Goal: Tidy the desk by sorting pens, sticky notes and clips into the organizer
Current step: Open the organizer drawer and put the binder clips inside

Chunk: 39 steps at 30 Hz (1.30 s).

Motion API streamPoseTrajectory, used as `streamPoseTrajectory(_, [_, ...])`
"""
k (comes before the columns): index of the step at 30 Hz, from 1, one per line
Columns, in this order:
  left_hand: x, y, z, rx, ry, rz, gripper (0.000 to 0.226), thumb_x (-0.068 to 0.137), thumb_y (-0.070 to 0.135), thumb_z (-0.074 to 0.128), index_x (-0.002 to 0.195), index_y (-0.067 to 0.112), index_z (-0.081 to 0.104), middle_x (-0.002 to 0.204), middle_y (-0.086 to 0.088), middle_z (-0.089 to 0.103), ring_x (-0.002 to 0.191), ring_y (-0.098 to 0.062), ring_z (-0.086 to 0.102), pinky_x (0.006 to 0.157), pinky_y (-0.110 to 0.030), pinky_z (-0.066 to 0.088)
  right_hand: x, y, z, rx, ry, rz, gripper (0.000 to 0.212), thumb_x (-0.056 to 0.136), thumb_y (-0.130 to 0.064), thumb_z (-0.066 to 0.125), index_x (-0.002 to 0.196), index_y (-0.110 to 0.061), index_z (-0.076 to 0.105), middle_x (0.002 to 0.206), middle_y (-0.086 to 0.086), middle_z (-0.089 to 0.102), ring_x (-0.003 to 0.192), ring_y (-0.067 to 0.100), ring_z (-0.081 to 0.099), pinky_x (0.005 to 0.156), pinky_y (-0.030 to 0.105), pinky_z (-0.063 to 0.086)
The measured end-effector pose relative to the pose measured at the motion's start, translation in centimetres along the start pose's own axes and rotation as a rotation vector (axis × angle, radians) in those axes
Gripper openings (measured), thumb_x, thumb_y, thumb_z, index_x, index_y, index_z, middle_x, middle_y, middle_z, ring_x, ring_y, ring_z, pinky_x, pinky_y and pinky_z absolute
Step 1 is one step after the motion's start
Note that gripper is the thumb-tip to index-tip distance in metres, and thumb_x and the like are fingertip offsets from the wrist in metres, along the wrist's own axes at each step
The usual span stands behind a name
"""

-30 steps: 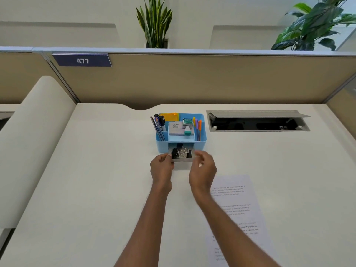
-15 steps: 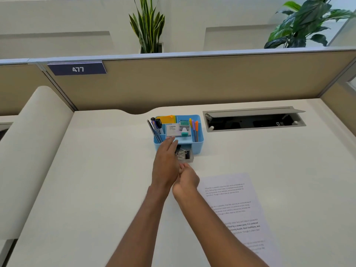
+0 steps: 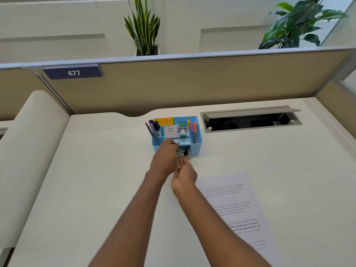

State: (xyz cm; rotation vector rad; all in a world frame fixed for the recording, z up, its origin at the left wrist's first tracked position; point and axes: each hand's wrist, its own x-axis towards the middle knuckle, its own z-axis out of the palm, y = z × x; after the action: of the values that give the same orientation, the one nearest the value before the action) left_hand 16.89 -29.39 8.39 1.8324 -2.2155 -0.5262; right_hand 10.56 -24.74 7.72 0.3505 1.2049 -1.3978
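Organizer [image 3: 196, 143]: blue tray, far centre of desk [image 3: 107, 170], its small front drawer [image 3: 185, 153] partly out, binder clips [image 3: 180, 151] inside. Left hand [image 3: 165, 160] over the drawer's left side, fingers curled at the tray's front wall; grip hidden, cannot tell. Right hand [image 3: 184, 175] just before the drawer front, fingers loosely curled, holding nothing visible. Judged light rigid plastic, likely to skid; brace tray, push drawer face squarely. Pens [image 3: 154, 130], sticky notes [image 3: 163, 121] already sorted.

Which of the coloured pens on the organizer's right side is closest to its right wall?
The orange pen. It stands rightmost; the purple pen and yellow pen stand to its left.
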Motion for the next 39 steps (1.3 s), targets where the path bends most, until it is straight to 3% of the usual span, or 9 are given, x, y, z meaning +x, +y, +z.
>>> streamPoseTrajectory(15, [0.5, 0.5, -0.5, 0.059, -0.010, -0.003, 0.038, 0.102, 0.013, 0.053, 0.139, 0.013, 0.061, 0.131, -0.008, 0.057, 0.126, -0.022, 0.048, 0.104, -0.032, 0.048, 1.1, -1.1, 2.2, 0.095, -0.148, 0.121, 0.035, 0.108, -0.010, 0.039, 0.134, 0.002, 0.060, 0.130, 0.020, 0.067, 0.121, 0.032, 0.065, 0.112, 0.044, 0.047])
streamPoseTrajectory(17, [0.5, 0.4, -0.8, 0.062, -0.017, -0.004, 0.040, 0.100, 0.011, 0.056, 0.139, 0.013, 0.061, 0.132, -0.008, 0.057, 0.125, -0.022, 0.050, 0.103, -0.031, 0.048, 1.3, -1.0, 2.2, 0.029, -0.135, 0.073, 0.032, 0.106, -0.006, 0.044, 0.132, 0.003, 0.062, 0.126, 0.020, 0.069, 0.116, 0.031, 0.068, 0.107, 0.042, 0.051])
streamPoseTrajectory(19, [0.8, 0.4, -1.0, 0.050, -0.017, -0.034, 0.043, 0.097, 0.006, 0.061, 0.139, 0.013, 0.062, 0.131, -0.009, 0.058, 0.122, -0.022, 0.054, 0.101, -0.030, 0.049, 1.8, -0.9, 1.9, -0.133, -0.042, -0.010, 0.026, 0.101, -0.005, 0.055, 0.122, -0.002, 0.069, 0.111, 0.016, 0.075, 0.101, 0.026, 0.073, 0.089, 0.034, 0.060])
streamPoseTrajectory(21, [1.0, 0.5, -1.2, 0.035, -0.008, -0.081, 0.044, 0.095, 0.002, 0.063, 0.138, 0.012, 0.063, 0.130, -0.009, 0.059, 0.117, -0.023, 0.058, 0.097, -0.029, 0.049, 2.4, -0.8, 1.5, -0.286, 0.076, -0.087, 0.021, 0.097, -0.009, 0.061, 0.115, -0.008, 0.072, 0.095, 0.006, 0.074, 0.088, 0.020, 0.072, 0.072, 0.028, 0.058])
streamPoseTrajectory(24, [1.0, 0.8, -1.0, 0.038, 0.003, -0.102, 0.044, 0.095, 0.002, 0.064, 0.137, 0.013, 0.064, 0.128, -0.009, 0.060, 0.115, -0.024, 0.059, 0.095, -0.028, 0.049, 3.1, -1.1, 1.2, -0.315, 0.136, -0.120, 0.022, 0.098, -0.018, 0.062, 0.119, -0.015, 0.068, 0.088, -0.005, 0.064, 0.092, 0.019, 0.067, 0.071, 0.028, 0.052])
streamPoseTrajectory(27, [1.1, 1.1, -1.0, 0.021, -0.007, -0.148, 0.047, 0.095, 0.005, 0.065, 0.141, 0.013, 0.060, 0.130, -0.010, 0.059, 0.118, -0.024, 0.059, 0.098, -0.028, 0.048, 3.5, -1.4, 1.4, -0.303, 0.110, -0.117, 0.025, 0.095, -0.031, 0.070, 0.115, -0.017, 0.065, 0.091, -0.004, 0.065, 0.088, 0.016, 0.067, 0.063, 0.024, 0.051])
streamPoseTrajectory(33, [1.2, 1.1, -1.1, -0.006, -0.013, -0.176, 0.052, 0.092, 0.002, 0.066, 0.142, 0.012, 0.058, 0.132, -0.010, 0.059, 0.118, -0.025, 0.060, 0.099, -0.028, 0.048, 4.3, -1.7, 2.0, -0.254, 0.053, -0.090, 0.011, 0.090, -0.017, 0.077, 0.089, -0.013, 0.067, 0.108, 0.013, 0.074, 0.091, 0.024, 0.074, 0.081, 0.033, 0.061])
streamPoseTrajectory(36, [1.4, 1.0, -1.2, -0.001, -0.024, -0.186, 0.049, 0.093, 0.004, 0.066, 0.141, 0.012, 0.059, 0.132, -0.010, 0.060, 0.119, -0.026, 0.060, 0.099, -0.029, 0.048, 4.4, -1.5, 1.7, -0.233, 0.073, -0.090, 0.020, 0.089, -0.012, 0.077, 0.106, -0.004, 0.069, 0.107, 0.015, 0.074, 0.091, 0.024, 0.075, 0.084, 0.035, 0.063])
streamPoseTrajectory(39, [1.4, 1.0, -1.3, 0.021, -0.008, -0.166, 0.042, 0.095, 0.006, 0.065, 0.136, 0.015, 0.064, 0.127, -0.010, 0.061, 0.115, -0.025, 0.061, 0.096, -0.030, 0.050, 4.4, -1.2, 1.2, -0.235, 0.111, -0.096, 0.027, 0.088, -0.014, 0.078, 0.111, -0.002, 0.070, 0.102, 0.014, 0.075, 0.085, 0.021, 0.074, 0.081, 0.032, 0.063])
